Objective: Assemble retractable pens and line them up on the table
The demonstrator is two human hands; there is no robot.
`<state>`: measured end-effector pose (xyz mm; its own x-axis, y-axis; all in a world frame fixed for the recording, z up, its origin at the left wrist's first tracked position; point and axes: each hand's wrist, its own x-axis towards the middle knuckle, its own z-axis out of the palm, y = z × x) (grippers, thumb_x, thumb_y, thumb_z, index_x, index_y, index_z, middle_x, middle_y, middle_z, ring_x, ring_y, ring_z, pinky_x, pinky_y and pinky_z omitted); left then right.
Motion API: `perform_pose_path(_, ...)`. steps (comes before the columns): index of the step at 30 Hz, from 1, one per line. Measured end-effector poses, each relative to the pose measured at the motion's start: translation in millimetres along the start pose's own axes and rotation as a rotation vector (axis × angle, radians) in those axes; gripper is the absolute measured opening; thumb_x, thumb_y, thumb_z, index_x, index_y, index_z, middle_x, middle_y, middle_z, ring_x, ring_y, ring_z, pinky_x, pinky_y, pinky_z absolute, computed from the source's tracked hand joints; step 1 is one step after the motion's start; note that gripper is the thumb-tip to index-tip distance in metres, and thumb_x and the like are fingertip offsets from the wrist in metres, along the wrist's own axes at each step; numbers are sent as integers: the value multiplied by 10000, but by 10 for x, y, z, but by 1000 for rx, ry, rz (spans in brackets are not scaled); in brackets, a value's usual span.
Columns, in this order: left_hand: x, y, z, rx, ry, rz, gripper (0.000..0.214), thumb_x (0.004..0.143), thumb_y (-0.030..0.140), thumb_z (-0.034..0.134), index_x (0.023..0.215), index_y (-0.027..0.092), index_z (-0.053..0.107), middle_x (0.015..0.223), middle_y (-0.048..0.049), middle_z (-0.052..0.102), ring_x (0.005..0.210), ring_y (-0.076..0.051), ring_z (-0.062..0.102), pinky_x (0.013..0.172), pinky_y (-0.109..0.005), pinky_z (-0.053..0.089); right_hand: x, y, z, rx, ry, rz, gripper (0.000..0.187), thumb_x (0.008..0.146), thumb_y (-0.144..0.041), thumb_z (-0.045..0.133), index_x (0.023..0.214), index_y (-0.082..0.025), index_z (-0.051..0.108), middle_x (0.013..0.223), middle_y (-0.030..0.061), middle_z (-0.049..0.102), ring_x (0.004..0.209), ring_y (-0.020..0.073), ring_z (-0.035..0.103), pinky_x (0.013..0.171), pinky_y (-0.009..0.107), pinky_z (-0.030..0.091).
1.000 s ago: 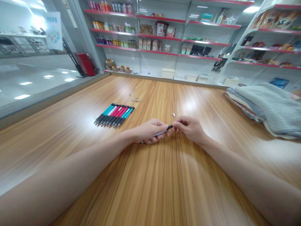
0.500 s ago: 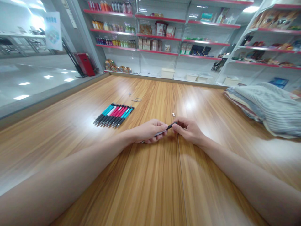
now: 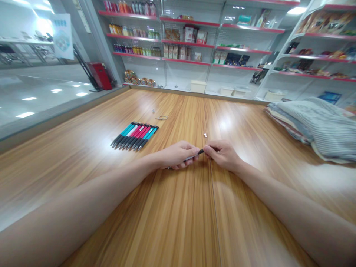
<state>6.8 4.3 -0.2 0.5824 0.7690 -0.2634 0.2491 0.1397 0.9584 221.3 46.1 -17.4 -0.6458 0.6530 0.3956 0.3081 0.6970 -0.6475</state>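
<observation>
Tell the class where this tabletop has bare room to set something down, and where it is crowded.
Bare tabletop lies between the forearms, left of the pen row, and between the right hand and folded fabrics. It is crowded around the held pen, left hand and small metallic piece.

A pen spans from the left hand to the right hand, over the table. Leftward lies a row of pens; just behind the hands, a loose piece; farther back, a loop. Folded cloths sit at right, shelving behind the table.
</observation>
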Motion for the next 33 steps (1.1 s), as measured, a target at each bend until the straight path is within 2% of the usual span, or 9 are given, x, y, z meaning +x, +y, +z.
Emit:
perform_pose_path(4, -9, 5, 12, -3, 6, 4, 435, 859, 609, 447, 834, 177, 489, 610, 56, 373, 374, -24, 274, 311, -131, 188, 2, -14, 1, 32, -3, -12, 213, 910, -335, 523, 839, -151, 602, 630, -17, 534, 540, 84, 442, 502, 220, 320)
perform_pose_path(9, -22, 25, 30, 33, -4, -3, 448, 863, 611, 438, 820, 170, 509, 599, 58, 363, 379, -27, 274, 315, -133, 193, 5, -16, -5, -11, -25, -19, 395, 942, -352, 459, 607, -152, 527, 553, -17, 496, 516, 81, 442, 503, 226, 316)
perform_pose_path(13, -22, 37, 30, 46, 12, 1, 447, 858, 612, 445, 831, 171, 518, 597, 58, 364, 380, -30, 280, 315, -135, 196, 4, -24, -13, 7, -20, -28, 248, 910, -348, 518, 785, -148, 594, 609, -20, 526, 536, 86, 449, 505, 223, 320)
perform_pose_path(16, -24, 38, 31, 65, 9, -7, 458, 855, 616, 447, 830, 165, 529, 596, 57, 364, 381, -31, 287, 316, -137, 197, 2, -25, -11, -28, -25, -40, 365, 928, -344, 482, 623, -151, 537, 558, -21, 482, 519, 81, 427, 505, 227, 310)
perform_pose_path(20, -28, 36, 40, 70, 18, -1, 462, 853, 618, 446, 838, 165, 534, 596, 58, 358, 380, -32, 282, 316, -138, 200, 0, -28, -12, 13, -41, -32, 246, 914, -344, 513, 797, -145, 600, 629, -10, 543, 548, 89, 457, 507, 221, 323)
perform_pose_path(24, -27, 37, 44, 81, 7, 8, 464, 858, 616, 438, 834, 163, 535, 600, 55, 359, 383, -32, 277, 316, -140, 196, 3, -40, -16, -8, -44, -32, 334, 926, -342, 490, 665, -148, 564, 565, -20, 495, 521, 83, 439, 506, 225, 317)
perform_pose_path(27, -25, 41, 42, 86, 9, 10, 460, 859, 613, 438, 833, 164, 534, 602, 55, 359, 386, -33, 285, 318, -140, 204, 4, -41, -15, 35, -56, -17, 237, 909, -348, 526, 821, -145, 610, 621, -15, 537, 542, 88, 455, 504, 221, 326)
perform_pose_path(31, -28, 49, 41, 101, 8, -2, 463, 859, 614, 437, 834, 163, 539, 600, 55, 359, 388, -33, 289, 321, -139, 204, 0, -28, -10, 9, -67, -17, 353, 929, -360, 486, 664, -145, 577, 574, -9, 518, 521, 84, 438, 499, 227, 320)
perform_pose_path(33, -31, 53, 43, 104, 16, -2, 464, 857, 617, 438, 833, 164, 537, 599, 56, 360, 389, -33, 290, 322, -139, 205, -2, -26, -8, 30, -59, -9, 278, 913, -368, 517, 769, -145, 602, 609, -10, 545, 526, 85, 444, 495, 222, 323)
